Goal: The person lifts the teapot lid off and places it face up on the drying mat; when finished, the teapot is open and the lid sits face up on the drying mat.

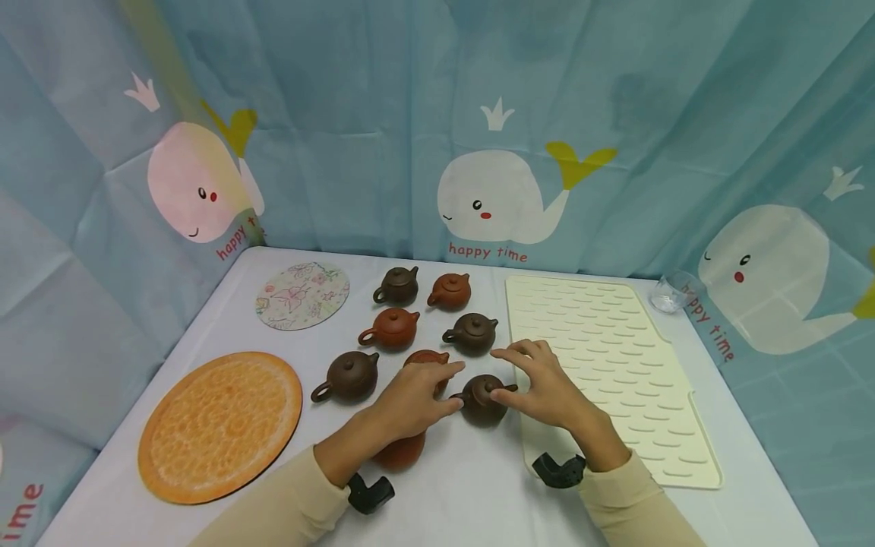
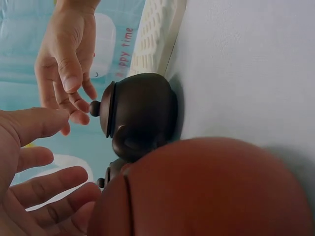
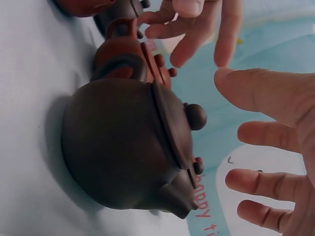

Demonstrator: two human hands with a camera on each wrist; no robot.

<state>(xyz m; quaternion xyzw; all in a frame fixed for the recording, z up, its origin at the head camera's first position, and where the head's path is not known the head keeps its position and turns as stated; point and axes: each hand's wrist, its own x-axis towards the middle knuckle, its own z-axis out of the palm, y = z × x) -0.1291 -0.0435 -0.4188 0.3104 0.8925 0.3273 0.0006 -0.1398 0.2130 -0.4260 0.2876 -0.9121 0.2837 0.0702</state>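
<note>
A dark brown teapot (image 1: 484,401) with a round lid knob stands on the table between my two hands. My left hand (image 1: 413,399) is on its handle side, fingers spread and holding nothing. On its spout side is my right hand (image 1: 543,391), thumb and fingers apart, also holding nothing. The right wrist view shows the brown teapot (image 3: 123,142) upright with its lid on, my right fingers off to the side of the knob. Beneath my left hand and wrist are two reddish teapots, one (image 1: 399,454) partly hidden by the arm, the other (image 1: 425,357) behind the fingers.
More brown teapots (image 1: 352,376) and red teapots (image 1: 395,329) stand in loose rows behind. To the left lie an orange round mat (image 1: 222,425) and a floral round mat (image 1: 304,296). At the right are a cream ridged board (image 1: 615,380) and a clear glass cup (image 1: 673,292).
</note>
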